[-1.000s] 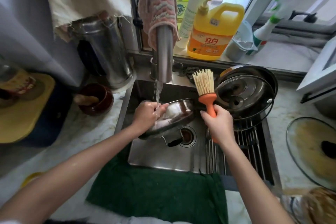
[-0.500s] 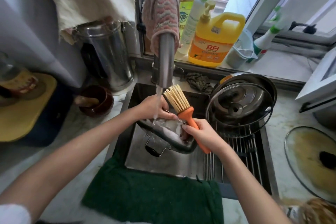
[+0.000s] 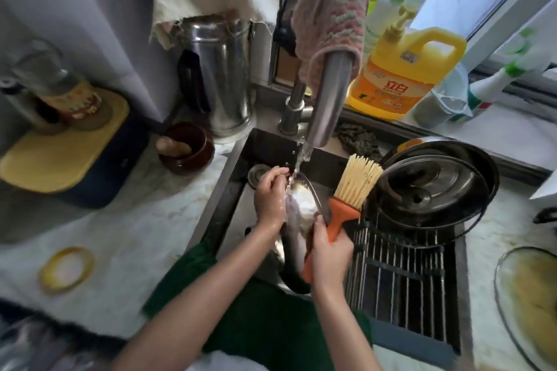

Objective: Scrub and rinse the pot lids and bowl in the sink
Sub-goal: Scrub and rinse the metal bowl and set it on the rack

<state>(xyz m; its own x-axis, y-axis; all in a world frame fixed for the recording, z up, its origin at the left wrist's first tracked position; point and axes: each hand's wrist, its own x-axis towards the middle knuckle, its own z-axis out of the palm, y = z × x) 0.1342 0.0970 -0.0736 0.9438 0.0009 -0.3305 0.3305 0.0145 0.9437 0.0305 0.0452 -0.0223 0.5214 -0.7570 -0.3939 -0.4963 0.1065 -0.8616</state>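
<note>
A steel pot lid (image 3: 303, 205) stands tilted on edge over the sink (image 3: 238, 220), under water running from the faucet (image 3: 327, 99). My left hand (image 3: 269, 199) grips its far rim, wet. My right hand (image 3: 330, 253) grips the orange handle of a scrub brush (image 3: 355, 187), bristles pointing up, and its thumb presses the lid's near edge. A steel pan with another lid (image 3: 434, 187) in it leans on the drying rack (image 3: 401, 277) to the right.
A glass lid (image 3: 530, 301) lies on the counter at far right. A yellow detergent jug (image 3: 398, 75) and bottles stand on the sill. A steel kettle (image 3: 220, 78), a brown bowl (image 3: 188, 147) and a yellow board (image 3: 60, 147) sit left. A green cloth (image 3: 265, 322) covers the sink's front edge.
The lid has been turned from lying flat to standing on edge under the stream. My right hand with the brush has moved right and closer to me; the view shifted.
</note>
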